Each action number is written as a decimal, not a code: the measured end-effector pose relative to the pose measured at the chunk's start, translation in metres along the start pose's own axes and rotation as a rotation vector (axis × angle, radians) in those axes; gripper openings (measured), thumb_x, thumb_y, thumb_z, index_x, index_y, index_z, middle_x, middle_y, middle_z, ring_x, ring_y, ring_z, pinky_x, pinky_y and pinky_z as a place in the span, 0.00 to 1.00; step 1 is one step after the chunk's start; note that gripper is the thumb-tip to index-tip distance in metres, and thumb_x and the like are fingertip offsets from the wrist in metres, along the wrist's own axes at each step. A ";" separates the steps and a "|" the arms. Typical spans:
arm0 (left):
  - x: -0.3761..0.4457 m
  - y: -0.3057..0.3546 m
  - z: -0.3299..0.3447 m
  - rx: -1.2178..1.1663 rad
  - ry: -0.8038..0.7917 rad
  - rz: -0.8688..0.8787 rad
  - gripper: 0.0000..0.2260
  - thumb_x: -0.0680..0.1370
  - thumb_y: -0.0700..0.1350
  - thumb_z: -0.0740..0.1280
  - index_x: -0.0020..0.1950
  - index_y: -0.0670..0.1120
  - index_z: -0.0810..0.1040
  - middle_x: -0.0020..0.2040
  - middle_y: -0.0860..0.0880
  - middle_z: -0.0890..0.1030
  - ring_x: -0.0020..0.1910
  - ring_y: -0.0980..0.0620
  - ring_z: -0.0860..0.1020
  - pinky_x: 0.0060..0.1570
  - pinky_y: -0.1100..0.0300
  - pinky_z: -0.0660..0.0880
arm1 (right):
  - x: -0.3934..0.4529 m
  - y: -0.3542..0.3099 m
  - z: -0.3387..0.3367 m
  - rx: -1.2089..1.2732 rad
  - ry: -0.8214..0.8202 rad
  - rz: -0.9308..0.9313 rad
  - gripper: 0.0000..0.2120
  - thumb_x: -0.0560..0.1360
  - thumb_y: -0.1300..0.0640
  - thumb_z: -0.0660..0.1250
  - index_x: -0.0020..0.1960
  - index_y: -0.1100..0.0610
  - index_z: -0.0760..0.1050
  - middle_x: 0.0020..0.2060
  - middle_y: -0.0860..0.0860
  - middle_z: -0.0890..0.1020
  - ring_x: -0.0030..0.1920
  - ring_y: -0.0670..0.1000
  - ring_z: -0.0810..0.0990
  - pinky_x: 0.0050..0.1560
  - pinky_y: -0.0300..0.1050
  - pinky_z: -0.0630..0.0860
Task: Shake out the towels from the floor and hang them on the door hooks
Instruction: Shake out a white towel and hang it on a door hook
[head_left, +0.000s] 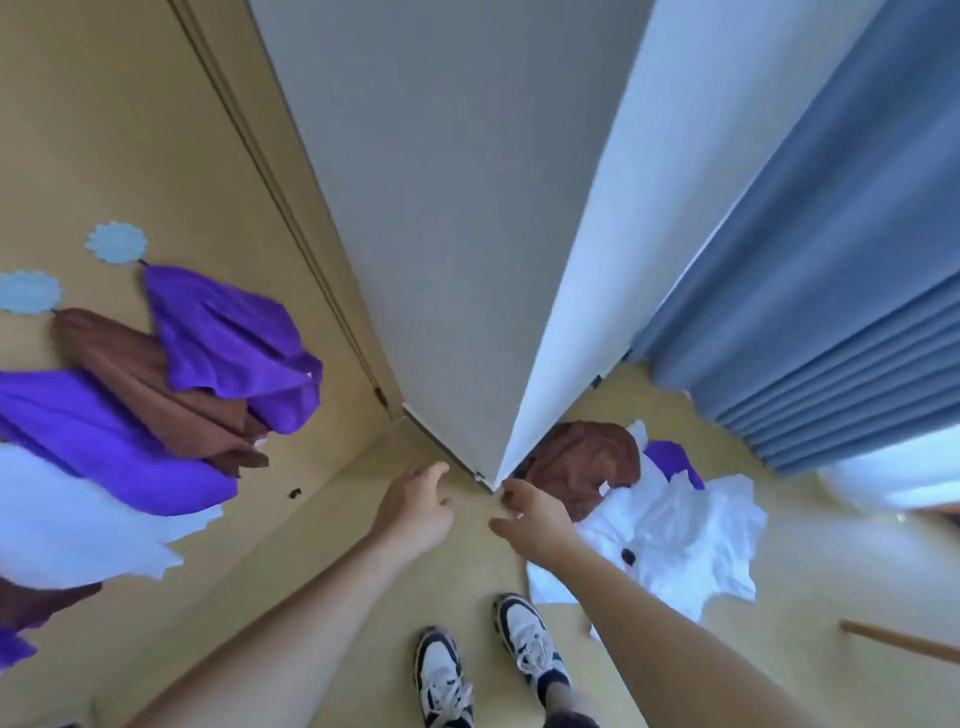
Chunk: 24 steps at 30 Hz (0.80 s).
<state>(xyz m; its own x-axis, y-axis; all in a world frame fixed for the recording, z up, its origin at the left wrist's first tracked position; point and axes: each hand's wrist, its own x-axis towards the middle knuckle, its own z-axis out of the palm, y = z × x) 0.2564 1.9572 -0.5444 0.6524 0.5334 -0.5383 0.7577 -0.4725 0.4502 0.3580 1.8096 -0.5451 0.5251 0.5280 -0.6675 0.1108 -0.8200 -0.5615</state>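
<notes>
Tan floor (457, 587) runs from near edge to far right under curtain. Pile of towels lies on it at right, just past white wall corner: brown towel (584, 465) far left of pile, white towel (670, 535) spread widest and nearest, purple towel (672, 460) peeking out at far side. Small dark object (628, 557) on white towel. Two sneakers (485, 670) stand on floor at near centre. Wooden stick (898, 642) lies near right.

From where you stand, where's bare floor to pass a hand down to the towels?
Bare floor lies between the shoes and the door's bottom corner, under both hands. Right of the door, the brown towel, white towel and purple towel crowd it.
</notes>
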 end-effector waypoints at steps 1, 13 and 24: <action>0.000 0.009 0.017 0.029 -0.049 0.023 0.22 0.81 0.48 0.64 0.75 0.52 0.68 0.73 0.48 0.72 0.71 0.46 0.70 0.66 0.57 0.69 | -0.006 0.024 0.000 0.034 0.017 0.041 0.31 0.75 0.52 0.71 0.76 0.52 0.67 0.68 0.52 0.77 0.67 0.52 0.75 0.64 0.43 0.71; 0.021 0.079 0.231 0.258 -0.407 0.124 0.22 0.81 0.48 0.65 0.76 0.52 0.69 0.73 0.48 0.70 0.68 0.45 0.72 0.64 0.56 0.70 | -0.001 0.290 0.027 0.441 0.077 0.447 0.32 0.73 0.52 0.71 0.75 0.50 0.67 0.67 0.52 0.75 0.56 0.54 0.81 0.58 0.48 0.78; 0.174 -0.030 0.532 0.183 -0.453 -0.076 0.20 0.81 0.49 0.66 0.73 0.55 0.71 0.69 0.47 0.73 0.66 0.46 0.73 0.58 0.59 0.70 | 0.191 0.571 0.186 0.800 0.184 0.841 0.21 0.72 0.52 0.73 0.62 0.57 0.76 0.43 0.52 0.81 0.44 0.54 0.79 0.48 0.48 0.78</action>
<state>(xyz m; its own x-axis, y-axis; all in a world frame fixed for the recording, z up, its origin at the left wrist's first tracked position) 0.3391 1.6907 -1.0305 0.4927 0.2317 -0.8388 0.7616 -0.5810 0.2869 0.3651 1.4830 -1.0843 0.3015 -0.2067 -0.9308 -0.8562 -0.4883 -0.1689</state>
